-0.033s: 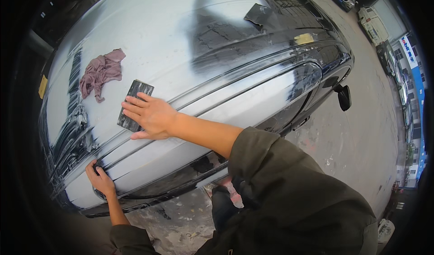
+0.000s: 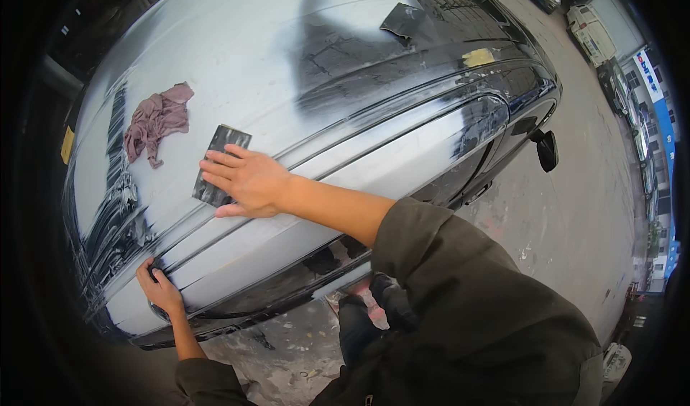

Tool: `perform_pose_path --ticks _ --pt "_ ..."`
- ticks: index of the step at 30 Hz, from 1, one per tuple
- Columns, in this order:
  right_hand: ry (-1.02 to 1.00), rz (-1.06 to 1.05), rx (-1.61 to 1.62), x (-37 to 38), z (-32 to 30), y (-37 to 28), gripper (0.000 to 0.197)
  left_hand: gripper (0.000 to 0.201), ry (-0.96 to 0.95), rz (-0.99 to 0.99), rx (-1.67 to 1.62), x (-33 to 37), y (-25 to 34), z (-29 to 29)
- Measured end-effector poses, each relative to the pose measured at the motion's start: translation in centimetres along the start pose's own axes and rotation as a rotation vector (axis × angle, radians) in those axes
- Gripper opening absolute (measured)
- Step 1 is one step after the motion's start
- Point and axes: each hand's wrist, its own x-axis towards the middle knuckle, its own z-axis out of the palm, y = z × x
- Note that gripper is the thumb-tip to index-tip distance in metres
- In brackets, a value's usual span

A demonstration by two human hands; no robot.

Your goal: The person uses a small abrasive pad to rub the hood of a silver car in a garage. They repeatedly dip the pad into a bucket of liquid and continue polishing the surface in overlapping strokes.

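Observation:
My right hand (image 2: 251, 179) lies flat, fingers stretched out, on a black sheet of sandpaper (image 2: 231, 138) with a pale edge. The sheet lies on the roof of a car (image 2: 244, 68), close to the long side grooves. Any block under the sheet is hidden. At the roof's lower left edge rests my left hand (image 2: 162, 291), its fingers loosely curved and apart, touching the bodywork beside a dark opening. A crumpled mauve cloth (image 2: 158, 122) sits on the roof to the left of the sandpaper.
Another dark sheet (image 2: 405, 21) and a yellowish piece (image 2: 478, 57) lie farther along the roof. A door mirror (image 2: 547, 151) sticks out at right. Several parked vehicles (image 2: 591, 35) line the far right. My feet (image 2: 359, 320) are close to the car's side.
My right hand and the sandpaper have slid slightly to the right along the roof. My left hand stays at the edge. The view has shifted a little.

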Motion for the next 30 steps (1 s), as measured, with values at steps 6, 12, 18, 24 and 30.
perform_pose_path --ticks 6,12,18,24,30 --pt "0.114 0.347 -0.227 -8.5 -8.2 9.7 0.079 0.025 0.045 -0.021 0.116 0.9 -2.9 -0.4" --pt "0.274 0.303 -0.128 -12.5 -13.6 10.2 0.063 0.03 -0.132 0.382 -0.199 4.7 22.4 6.1" --pt "0.337 0.61 -0.362 -28.8 -20.4 19.3 0.052 0.061 -0.538 0.915 -0.098 9.1 41.2 14.4" --pt "0.389 0.674 -0.41 -34.3 -21.3 20.7 0.057 0.072 -0.637 1.212 -0.117 8.5 55.8 23.2" --pt "0.44 0.645 -0.371 -33.4 -21.1 21.1 0.059 0.071 -0.546 1.252 -0.254 8.0 69.0 31.4"
